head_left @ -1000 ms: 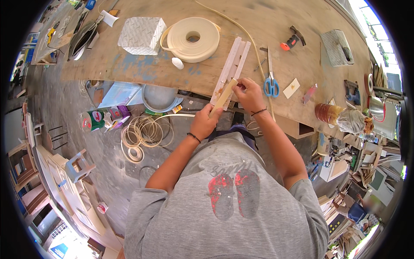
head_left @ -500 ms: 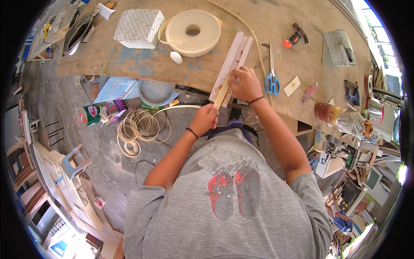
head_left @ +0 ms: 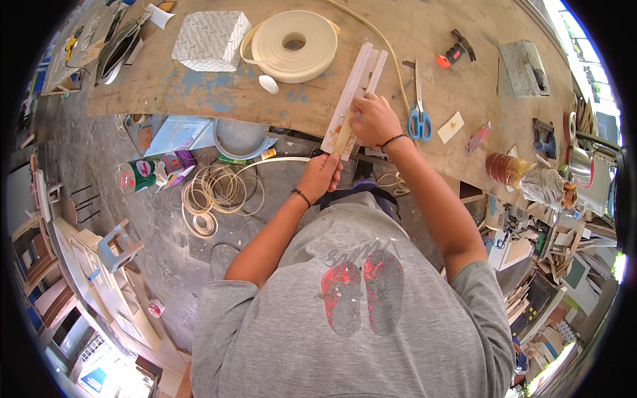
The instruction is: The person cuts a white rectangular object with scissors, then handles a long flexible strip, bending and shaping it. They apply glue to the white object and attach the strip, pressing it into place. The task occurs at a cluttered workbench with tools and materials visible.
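Wooden bench [head_left: 411, 33] spans the upper frame; I'd brace on its edge, press evenly, keep the strip [head_left: 342, 140] straight. Counts: one cream band roll [head_left: 315, 50], upper centre; one two-railed wooden piece [head_left: 351, 87], beside it; two hands, apart; one scissors [head_left: 419, 111], one hammer [head_left: 454, 54], upper right; one strip, centre, left hand [head_left: 318, 176] clamped on lower end, right hand [head_left: 376, 123] over upper part, can't tell grip.

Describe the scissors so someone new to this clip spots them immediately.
On the big wooden table, find the right hand. The scissors lie just to its right, blades pointing toward the table's far side. Their blue handle loops set them apart from the orange-and-black hammer farther off and the flat cream card beside them.
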Tool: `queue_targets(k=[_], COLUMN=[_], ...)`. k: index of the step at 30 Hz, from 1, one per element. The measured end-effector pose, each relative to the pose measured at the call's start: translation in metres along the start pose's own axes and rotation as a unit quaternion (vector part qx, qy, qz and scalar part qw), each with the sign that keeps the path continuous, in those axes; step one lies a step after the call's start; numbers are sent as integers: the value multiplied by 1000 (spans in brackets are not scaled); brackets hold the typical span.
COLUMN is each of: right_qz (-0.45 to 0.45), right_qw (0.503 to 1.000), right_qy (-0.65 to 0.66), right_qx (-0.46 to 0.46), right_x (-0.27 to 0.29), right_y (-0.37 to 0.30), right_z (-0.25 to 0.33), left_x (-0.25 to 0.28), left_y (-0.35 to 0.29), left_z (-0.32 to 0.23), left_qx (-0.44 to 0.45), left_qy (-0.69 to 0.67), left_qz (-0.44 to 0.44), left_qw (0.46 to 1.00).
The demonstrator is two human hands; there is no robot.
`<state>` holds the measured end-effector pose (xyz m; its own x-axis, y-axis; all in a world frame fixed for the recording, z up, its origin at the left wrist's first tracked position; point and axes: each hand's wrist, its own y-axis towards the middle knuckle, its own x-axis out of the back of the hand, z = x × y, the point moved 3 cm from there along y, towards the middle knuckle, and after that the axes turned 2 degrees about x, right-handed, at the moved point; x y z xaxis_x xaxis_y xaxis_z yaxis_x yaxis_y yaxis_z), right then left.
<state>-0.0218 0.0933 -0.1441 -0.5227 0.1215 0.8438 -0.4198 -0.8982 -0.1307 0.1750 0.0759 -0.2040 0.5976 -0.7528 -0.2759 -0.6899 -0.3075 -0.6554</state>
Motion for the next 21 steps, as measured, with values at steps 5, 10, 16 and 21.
queue_targets(k=[5,10,16,21], right_qz=[10,41,63,73], right_qw=[1000,997,992,993], right_qy=[-11,-59,-86,-67], right_qx=[-6,-39,-60,-65], right_x=[2,-2,0,-1], right_y=[-2,-1,3,7], right_z=[3,10,17,11], left_x=[-4,-4,-4,-9], left_y=[5,5,4,-2], left_z=[-1,4,1,-11], left_qx=[29,29,29,85], left_qy=[7,-4,5,18], left_qz=[-15,-28,-22,-84], left_qw=[999,999,999,993])
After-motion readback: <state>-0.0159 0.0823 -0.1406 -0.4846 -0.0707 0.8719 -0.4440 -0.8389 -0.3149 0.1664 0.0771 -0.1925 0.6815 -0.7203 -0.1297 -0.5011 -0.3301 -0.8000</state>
